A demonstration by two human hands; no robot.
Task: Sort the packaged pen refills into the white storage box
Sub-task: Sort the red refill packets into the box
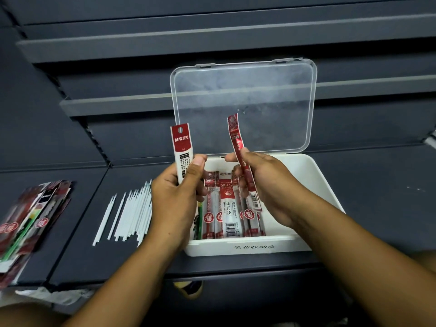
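The white storage box (313, 185) stands open in the middle, its clear lid (243, 107) tilted up behind it. Several packaged refills (230, 208) lie side by side in its left half. My left hand (175, 197) grips a red-and-white refill pack (181, 147) upright at the box's left edge. My right hand (266, 185) pinches a slim red refill pack (237, 138) above the box, the pack leaning slightly left.
A row of bare white refill tubes (132, 213) lies left of the box on the dark surface. A heap of more packaged refills (30, 220) sits at the far left. Dark stepped shelves (118, 46) rise behind. The box's right half holds nothing.
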